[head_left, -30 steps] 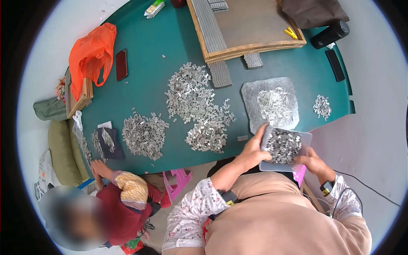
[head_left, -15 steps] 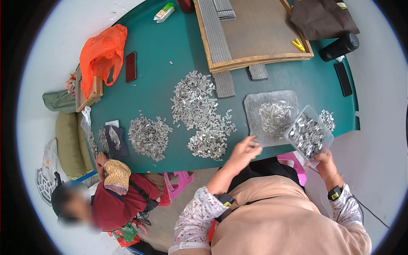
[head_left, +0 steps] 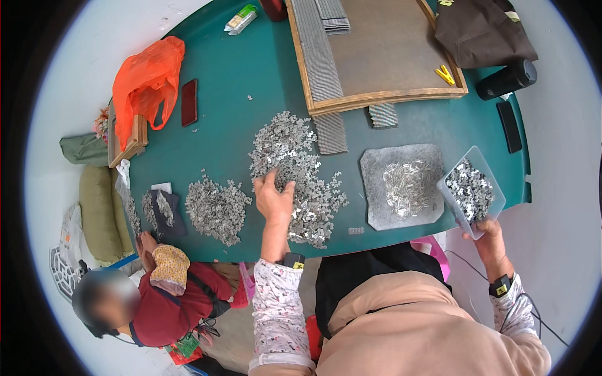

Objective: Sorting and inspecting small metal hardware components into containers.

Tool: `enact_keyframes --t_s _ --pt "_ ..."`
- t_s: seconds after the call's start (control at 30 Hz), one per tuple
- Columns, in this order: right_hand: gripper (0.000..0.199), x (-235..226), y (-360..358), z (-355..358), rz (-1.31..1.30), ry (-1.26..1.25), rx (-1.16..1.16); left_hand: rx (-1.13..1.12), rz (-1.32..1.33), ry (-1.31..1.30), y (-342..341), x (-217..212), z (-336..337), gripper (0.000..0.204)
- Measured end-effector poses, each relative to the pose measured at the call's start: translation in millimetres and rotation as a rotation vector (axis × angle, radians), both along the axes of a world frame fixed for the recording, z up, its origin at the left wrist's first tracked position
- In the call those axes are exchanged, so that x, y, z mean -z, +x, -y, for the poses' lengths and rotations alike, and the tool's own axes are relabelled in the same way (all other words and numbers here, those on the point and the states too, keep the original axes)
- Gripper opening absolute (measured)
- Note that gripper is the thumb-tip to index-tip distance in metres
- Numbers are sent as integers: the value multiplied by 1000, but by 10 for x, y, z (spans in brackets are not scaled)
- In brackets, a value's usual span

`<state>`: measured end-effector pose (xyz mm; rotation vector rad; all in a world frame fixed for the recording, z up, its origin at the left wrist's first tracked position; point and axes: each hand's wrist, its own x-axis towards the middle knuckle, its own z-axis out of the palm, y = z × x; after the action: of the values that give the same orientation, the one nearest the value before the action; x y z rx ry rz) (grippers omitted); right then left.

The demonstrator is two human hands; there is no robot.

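My left hand point(head_left: 274, 197) is over the middle pile of small silvery metal pieces point(head_left: 285, 147), fingers apart and touching its near side. Whether a piece lies between the fingertips is too small to tell. In my right hand point(head_left: 490, 241) is the near edge of a clear plastic box point(head_left: 498, 195), tilted, with many small metal pieces point(head_left: 470, 191) inside. Left of the box, thin silvery pins point(head_left: 409, 188) are heaped on a grey felt mat point(head_left: 374, 164). A small grey strip point(head_left: 355, 230) rests near the table's front edge.
Another metal pile point(head_left: 217, 210) lies to the left, near a co-worker's hands point(head_left: 147, 247). Behind stands a wooden-framed tray point(head_left: 382, 97) with grey strips and a yellow clip point(head_left: 445, 75). A black bottle point(head_left: 506, 79), a phone point(head_left: 508, 127) and an orange bag point(head_left: 147, 81) surround the work.
My left hand has moved left from beside the felt mat to the middle pile. The right hand has shifted the box slightly to the right. The grey strip now shows.
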<state>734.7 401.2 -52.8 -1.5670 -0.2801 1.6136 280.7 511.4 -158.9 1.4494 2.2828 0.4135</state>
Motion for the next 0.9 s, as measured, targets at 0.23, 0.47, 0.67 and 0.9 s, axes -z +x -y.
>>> enact_keyframes --t_s 0.23,0.47,0.67,0.9 --pt "52 121 -102 163 0 -44 90 111 -230 53 31 131 -312 64" --pt "46 67 -85 77 70 -65 143 96 10 160 -143 311 -366 32" --pt "41 133 79 46 106 -29 145 192 37 308 66 221 -322 33" --pt "39 97 33 -43 114 -51 106 403 -111 280 162 262 -341 27"
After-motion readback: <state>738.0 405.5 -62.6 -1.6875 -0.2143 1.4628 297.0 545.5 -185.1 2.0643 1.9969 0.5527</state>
